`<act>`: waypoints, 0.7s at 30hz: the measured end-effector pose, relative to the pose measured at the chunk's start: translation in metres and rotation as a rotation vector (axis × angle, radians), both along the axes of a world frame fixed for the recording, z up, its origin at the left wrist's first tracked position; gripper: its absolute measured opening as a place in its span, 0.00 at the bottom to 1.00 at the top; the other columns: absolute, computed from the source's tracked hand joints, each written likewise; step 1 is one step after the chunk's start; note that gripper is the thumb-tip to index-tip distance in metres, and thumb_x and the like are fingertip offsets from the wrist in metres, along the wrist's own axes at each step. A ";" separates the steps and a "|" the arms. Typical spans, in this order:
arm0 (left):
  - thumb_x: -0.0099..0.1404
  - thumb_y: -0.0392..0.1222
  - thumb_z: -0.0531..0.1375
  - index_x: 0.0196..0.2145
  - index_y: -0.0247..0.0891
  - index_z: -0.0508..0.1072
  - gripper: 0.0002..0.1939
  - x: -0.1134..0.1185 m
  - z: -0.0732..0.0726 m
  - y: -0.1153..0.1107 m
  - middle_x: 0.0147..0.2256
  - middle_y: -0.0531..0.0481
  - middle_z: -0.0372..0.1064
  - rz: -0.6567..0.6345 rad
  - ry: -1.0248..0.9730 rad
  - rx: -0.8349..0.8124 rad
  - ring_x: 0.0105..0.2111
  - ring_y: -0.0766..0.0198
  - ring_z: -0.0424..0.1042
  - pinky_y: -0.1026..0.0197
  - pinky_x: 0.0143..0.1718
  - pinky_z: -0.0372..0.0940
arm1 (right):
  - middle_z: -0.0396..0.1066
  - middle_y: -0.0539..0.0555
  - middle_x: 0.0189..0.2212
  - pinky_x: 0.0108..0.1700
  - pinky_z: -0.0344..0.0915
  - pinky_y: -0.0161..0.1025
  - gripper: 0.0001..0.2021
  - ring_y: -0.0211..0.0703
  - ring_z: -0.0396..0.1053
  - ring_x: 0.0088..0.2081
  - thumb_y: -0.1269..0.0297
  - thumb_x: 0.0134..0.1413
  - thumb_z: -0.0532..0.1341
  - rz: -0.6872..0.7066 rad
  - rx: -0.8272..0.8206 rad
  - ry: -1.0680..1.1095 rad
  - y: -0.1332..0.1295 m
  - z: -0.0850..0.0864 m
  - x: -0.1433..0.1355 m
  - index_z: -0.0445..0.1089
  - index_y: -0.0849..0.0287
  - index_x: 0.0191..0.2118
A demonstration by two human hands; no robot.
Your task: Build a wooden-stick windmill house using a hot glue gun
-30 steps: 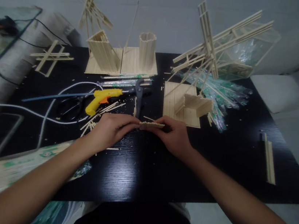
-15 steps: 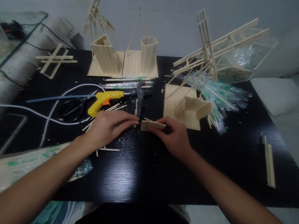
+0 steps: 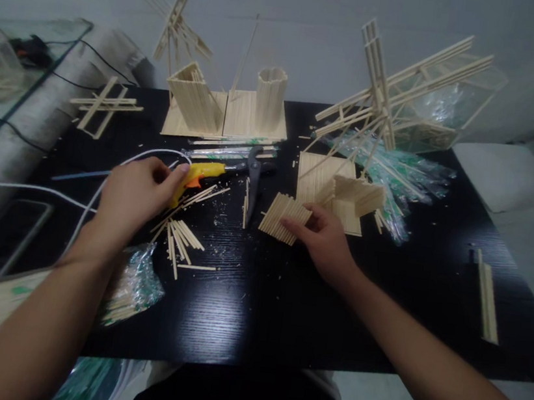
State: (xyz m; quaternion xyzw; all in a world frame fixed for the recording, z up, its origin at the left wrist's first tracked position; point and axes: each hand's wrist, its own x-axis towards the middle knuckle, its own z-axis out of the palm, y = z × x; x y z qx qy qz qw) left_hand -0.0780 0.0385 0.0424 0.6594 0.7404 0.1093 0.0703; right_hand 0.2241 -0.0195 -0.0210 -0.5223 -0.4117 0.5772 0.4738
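Observation:
My left hand is at the back of a yellow glue gun with an orange trigger. The thumb lies along the gun's rear, and the curled fingers are partly hidden. In my right hand is a small flat panel of thin wooden sticks, pinched at its right edge and tilted over the black table. Between the hands lie dark-handled pliers and several loose short sticks. A wooden stick base bearing an open-sided stick box stands just beyond my right hand.
At the back stand two stick towers on square bases. Windmill-like stick frames rise at right and left. Plastic-wrapped sticks lie at right; a white cable crosses the left. A plastic bag lies near my left forearm.
My left hand has moved left from beside the stick panel to the glue gun. My right hand keeps the panel, now turned so its broad face shows.

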 end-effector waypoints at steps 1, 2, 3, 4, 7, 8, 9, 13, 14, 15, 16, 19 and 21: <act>0.69 0.68 0.56 0.32 0.36 0.78 0.30 0.000 -0.001 0.000 0.26 0.44 0.72 -0.013 0.005 -0.041 0.26 0.57 0.64 0.59 0.28 0.52 | 0.82 0.50 0.33 0.43 0.77 0.44 0.20 0.45 0.79 0.35 0.55 0.40 0.80 -0.008 -0.014 0.010 0.000 -0.001 0.000 0.75 0.55 0.37; 0.68 0.69 0.56 0.32 0.37 0.79 0.31 0.001 -0.002 0.000 0.26 0.43 0.72 -0.026 -0.007 -0.070 0.25 0.57 0.65 0.59 0.28 0.52 | 0.82 0.50 0.34 0.43 0.77 0.44 0.20 0.45 0.79 0.36 0.55 0.39 0.80 -0.012 -0.024 0.027 0.000 -0.001 0.000 0.75 0.55 0.37; 0.67 0.70 0.57 0.32 0.37 0.79 0.30 0.001 -0.003 0.000 0.27 0.43 0.73 -0.035 -0.028 -0.087 0.25 0.56 0.65 0.59 0.28 0.53 | 0.82 0.51 0.35 0.43 0.77 0.44 0.20 0.45 0.79 0.36 0.55 0.40 0.80 -0.011 -0.030 0.046 0.000 -0.002 0.000 0.76 0.55 0.38; 0.66 0.69 0.58 0.32 0.38 0.79 0.29 0.001 -0.004 0.001 0.28 0.43 0.74 -0.043 -0.054 -0.097 0.26 0.56 0.66 0.58 0.29 0.54 | 0.82 0.51 0.36 0.44 0.77 0.44 0.20 0.45 0.79 0.37 0.55 0.40 0.80 -0.006 -0.030 0.066 0.000 -0.002 0.000 0.76 0.55 0.38; 0.65 0.64 0.62 0.30 0.38 0.78 0.24 0.000 -0.004 0.002 0.26 0.45 0.74 -0.064 -0.125 -0.101 0.26 0.57 0.68 0.58 0.29 0.55 | 0.82 0.52 0.37 0.44 0.78 0.45 0.20 0.46 0.80 0.38 0.54 0.43 0.79 0.020 -0.030 0.124 0.001 -0.003 -0.001 0.76 0.55 0.39; 0.65 0.63 0.62 0.29 0.38 0.77 0.23 0.000 -0.004 0.002 0.26 0.46 0.73 -0.067 -0.140 -0.105 0.26 0.57 0.68 0.58 0.29 0.55 | 0.82 0.52 0.38 0.43 0.79 0.46 0.20 0.46 0.80 0.38 0.53 0.43 0.79 0.027 -0.038 0.146 0.001 -0.003 -0.001 0.75 0.55 0.39; 0.66 0.63 0.62 0.29 0.38 0.77 0.23 0.000 -0.003 0.002 0.25 0.47 0.72 -0.062 -0.154 -0.104 0.25 0.58 0.68 0.58 0.29 0.55 | 0.82 0.52 0.38 0.41 0.80 0.46 0.21 0.47 0.80 0.38 0.53 0.43 0.79 0.030 -0.049 0.169 0.001 -0.002 -0.002 0.75 0.55 0.39; 0.67 0.59 0.63 0.31 0.37 0.74 0.20 0.003 -0.003 0.000 0.24 0.51 0.70 -0.049 -0.440 -0.036 0.24 0.64 0.64 0.61 0.27 0.55 | 0.81 0.52 0.37 0.36 0.81 0.44 0.21 0.46 0.80 0.36 0.54 0.42 0.80 0.036 -0.077 0.222 0.001 -0.001 -0.002 0.75 0.56 0.39; 0.68 0.57 0.64 0.32 0.37 0.73 0.19 0.004 -0.003 -0.001 0.26 0.51 0.72 -0.070 -0.606 -0.033 0.24 0.65 0.65 0.61 0.27 0.58 | 0.81 0.52 0.38 0.36 0.81 0.44 0.21 0.45 0.80 0.36 0.54 0.42 0.79 0.040 -0.076 0.221 0.001 0.000 -0.002 0.75 0.56 0.39; 0.68 0.57 0.64 0.34 0.37 0.74 0.19 0.006 -0.003 -0.001 0.29 0.49 0.74 -0.103 -0.780 -0.050 0.25 0.65 0.68 0.61 0.28 0.61 | 0.81 0.53 0.38 0.36 0.81 0.43 0.21 0.45 0.80 0.36 0.54 0.43 0.79 0.045 -0.076 0.219 0.001 0.000 -0.002 0.75 0.57 0.39; 0.68 0.57 0.64 0.35 0.36 0.74 0.19 0.007 -0.003 -0.002 0.31 0.46 0.77 -0.143 -0.936 -0.085 0.26 0.64 0.70 0.61 0.28 0.64 | 0.81 0.53 0.39 0.35 0.81 0.42 0.21 0.45 0.80 0.36 0.54 0.43 0.79 0.050 -0.077 0.219 0.001 0.001 -0.002 0.75 0.57 0.39; 0.66 0.59 0.66 0.35 0.36 0.75 0.20 0.010 -0.001 -0.004 0.32 0.43 0.78 -0.245 -1.155 -0.191 0.22 0.65 0.70 0.62 0.21 0.64 | 0.81 0.52 0.38 0.34 0.81 0.42 0.20 0.45 0.79 0.36 0.54 0.44 0.79 0.064 -0.085 0.234 0.001 0.002 -0.002 0.74 0.57 0.39; 0.67 0.58 0.66 0.32 0.37 0.76 0.20 0.012 0.001 -0.006 0.25 0.46 0.75 -0.306 -1.154 -0.242 0.17 0.69 0.63 0.64 0.17 0.57 | 0.80 0.52 0.37 0.34 0.82 0.42 0.20 0.44 0.79 0.35 0.54 0.44 0.79 0.071 -0.086 0.254 0.001 0.002 -0.001 0.74 0.57 0.39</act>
